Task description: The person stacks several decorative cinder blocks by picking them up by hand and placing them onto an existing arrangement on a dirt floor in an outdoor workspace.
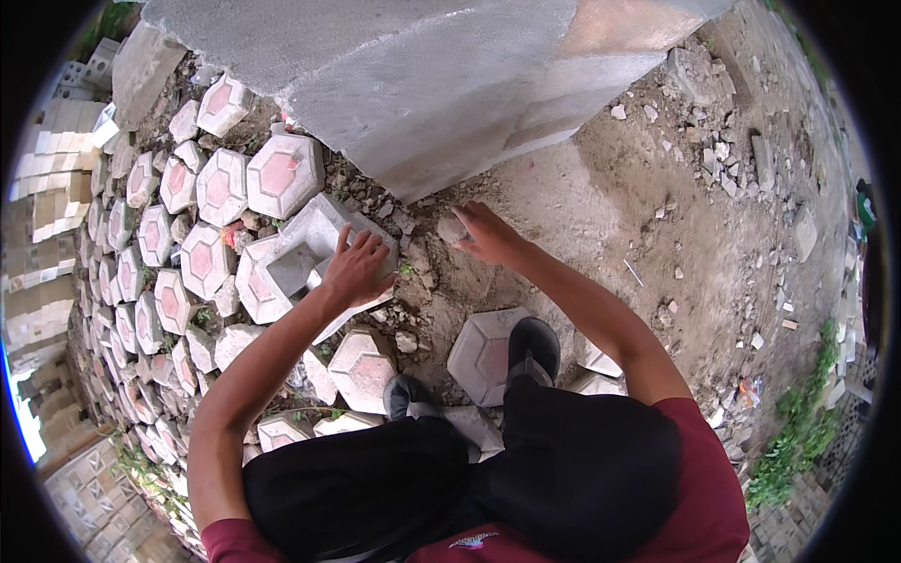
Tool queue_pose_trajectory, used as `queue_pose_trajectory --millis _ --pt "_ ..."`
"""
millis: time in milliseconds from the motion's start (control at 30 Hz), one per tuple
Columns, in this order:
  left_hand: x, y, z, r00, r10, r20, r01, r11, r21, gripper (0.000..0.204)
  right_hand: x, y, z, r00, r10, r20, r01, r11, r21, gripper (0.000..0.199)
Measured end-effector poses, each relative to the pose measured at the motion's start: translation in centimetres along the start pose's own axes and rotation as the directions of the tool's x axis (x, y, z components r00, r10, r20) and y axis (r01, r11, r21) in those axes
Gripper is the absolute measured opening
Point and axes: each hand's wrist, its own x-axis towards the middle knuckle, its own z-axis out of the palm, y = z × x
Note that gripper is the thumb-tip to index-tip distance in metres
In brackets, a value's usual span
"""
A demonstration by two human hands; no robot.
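My left hand lies with its fingers spread on a grey concrete block that has a hollow in it. The block rests among hexagonal paving stones, to the left of the dirt patch. Just below the corner of a large grey concrete wall, my right hand is closed round a lump of stone. That lump is low over or on the dirt; which of the two I cannot tell.
Rows of hexagonal pavers with reddish centres cover the left side. One paver sits under my right shoe. Rubble is scattered at the far right, and green weeds grow at the right edge.
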Motion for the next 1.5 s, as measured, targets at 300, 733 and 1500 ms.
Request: queue_pose_trajectory --millis 300,733,1500 --pt "0.1 0.3 0.2 1.000 -0.018 -0.025 0.018 1.000 -0.006 0.050 -6.8 -0.7 1.7 0.950 -0.129 0.285 0.086 0.984 0.158 0.065" --pt "-0.2 0.0 -0.3 1.000 0.001 -0.026 -0.001 1.000 -0.016 0.051 -11.3 2.6 -1.2 0.991 0.135 0.023 -0.137 0.982 0.132 0.063" --pt "-5.1 -4.0 -2.3 0.848 -0.357 -0.393 0.246 0.920 -0.305 0.053 -7.0 -2.6 -1.3 0.983 0.179 -0.049 -0.177 0.984 0.034 0.076"
